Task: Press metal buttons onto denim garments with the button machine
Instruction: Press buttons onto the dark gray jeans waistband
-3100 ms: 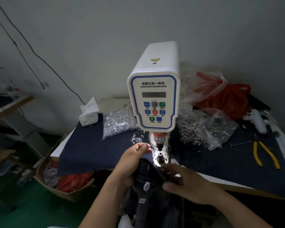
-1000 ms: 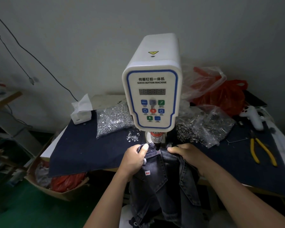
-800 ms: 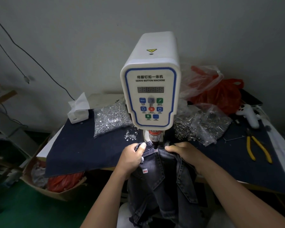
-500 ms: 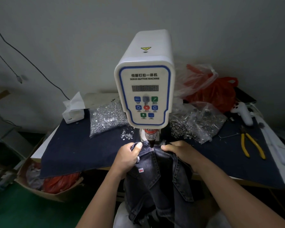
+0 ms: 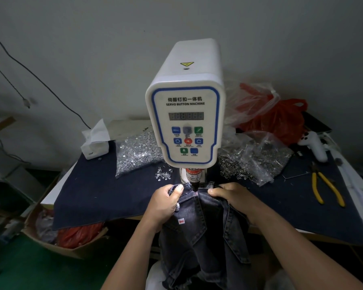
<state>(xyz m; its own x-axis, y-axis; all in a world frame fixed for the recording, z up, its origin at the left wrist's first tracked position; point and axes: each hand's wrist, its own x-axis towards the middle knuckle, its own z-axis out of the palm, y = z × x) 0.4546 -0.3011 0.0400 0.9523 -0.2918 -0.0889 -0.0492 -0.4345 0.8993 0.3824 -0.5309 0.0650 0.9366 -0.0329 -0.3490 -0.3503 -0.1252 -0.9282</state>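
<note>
head view, machine: the white servo button machine (image 5: 186, 114) fills the middle of the frame, panel facing the camera. Its punch tip (image 5: 195, 187) pokes out just below the red "care of finger" sticker, a bit under frame centre.

head view, garment: a dark denim garment (image 5: 205, 231) hangs off the front table edge toward the bottom of the frame. Its top edge is pulled up right under the punch, so the long axis runs pretty much straight from punch down to the camera.

head view, left hand: left hand (image 5: 166, 204) is just left of the punch, thumb on top, pinching the denim edge. 1 silver button (image 5: 177, 206) already sits on the cloth right by its fingers.

head view, right hand: right hand (image 5: 228, 195) is just right of the punch, fingers curled over the denim, gripping it.

head view, the relation that matters: the punch comes down in the gap between the 2 hands, and both thumbs are close to it. Hard to say which is nearer, looks about even to me.

head view, my guess at the step: cloth looks lined up and the press is next. Fingers so near the tip are the thing to watch.

head view, supplies: bag of silver studs (image 5: 138, 151) at left of the machine, clear bags of ring parts (image 5: 256, 162) at right, yellow pliers (image 5: 325, 189) at far right, all on the dark cloth-covered table (image 5: 88, 191).
</note>
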